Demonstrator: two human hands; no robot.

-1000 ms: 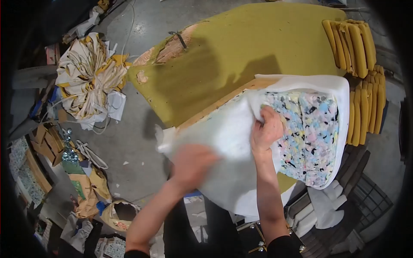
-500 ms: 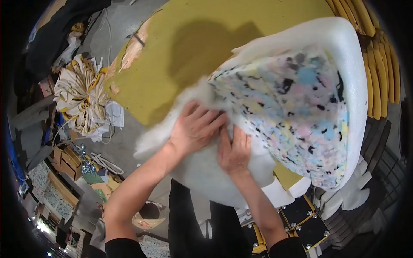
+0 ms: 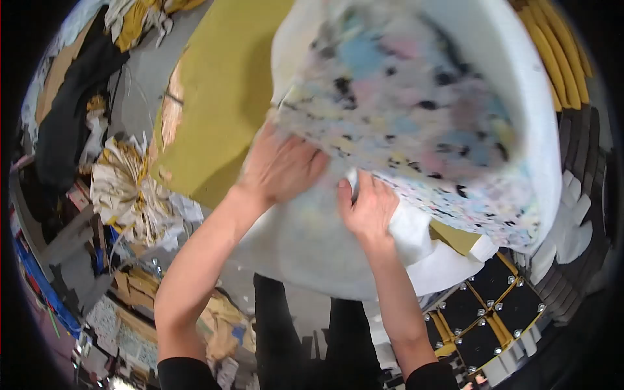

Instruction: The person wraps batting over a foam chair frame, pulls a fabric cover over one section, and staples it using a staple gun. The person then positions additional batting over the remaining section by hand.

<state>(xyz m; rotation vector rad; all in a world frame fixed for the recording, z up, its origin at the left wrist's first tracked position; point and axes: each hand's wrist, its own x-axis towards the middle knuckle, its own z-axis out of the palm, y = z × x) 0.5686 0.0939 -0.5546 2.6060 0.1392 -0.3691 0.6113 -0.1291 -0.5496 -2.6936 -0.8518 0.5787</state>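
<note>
A speckled multicolour foam slab leans up over the table, blurred in places, with thick white padding along its far and right sides. A sheet of white wadding spreads from its lower edge towards my body. My left hand lies on this wadding at the slab's left corner, fingers stretched and slightly blurred. Against the slab's lower edge rests my right hand, thumb apart from its fingers. The fingertips of my right hand are partly hidden at the foam edge.
An olive-yellow board with a torn left edge lies underneath. Stacked yellow pieces stand at the upper right. Black panels with metal fittings sit low on the right. A bundle of cream cloth is at left.
The foam slab has tilted and shifted up and left, and the wadding's left part has folded inward. My left hand has moved slightly left; my right hand slightly right. The view has shifted too.
</note>
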